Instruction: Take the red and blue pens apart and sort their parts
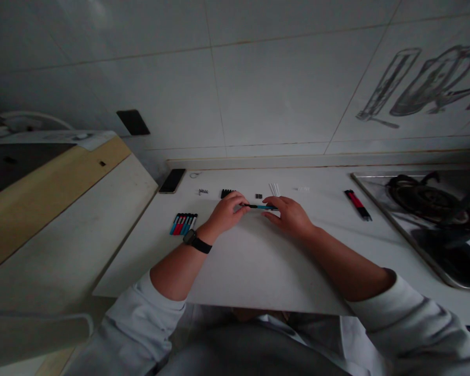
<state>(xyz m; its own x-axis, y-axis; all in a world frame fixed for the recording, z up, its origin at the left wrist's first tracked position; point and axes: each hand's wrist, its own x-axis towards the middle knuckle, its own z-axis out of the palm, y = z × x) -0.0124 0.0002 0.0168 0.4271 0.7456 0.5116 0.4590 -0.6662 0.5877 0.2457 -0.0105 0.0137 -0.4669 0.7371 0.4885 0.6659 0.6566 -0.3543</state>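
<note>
Between my two hands a blue pen with a black grip section [263, 207] is held level above the white countertop. The fingers of my left hand [227, 213] are closed on its dark left end. At the blue right end, my right hand [293, 216] pinches it between thumb and fingers. Just behind my left hand lies a row of small black parts [227, 193], partly hidden by the fingers. Small dark square pieces [259, 196] and several thin white sticks [274, 189] lie beyond the pen. Left of my left wrist is a row of blue, red and white-topped pen barrels [184, 224].
At the back left lie a phone [173, 180], a ring-shaped item [195, 175] and small metallic parts [202, 192]. Small clear pieces [303, 189] are right of the sticks. Red and black pens [357, 205] lie near the gas stove [419, 203]. A cabinet panel [113, 209] borders the left side.
</note>
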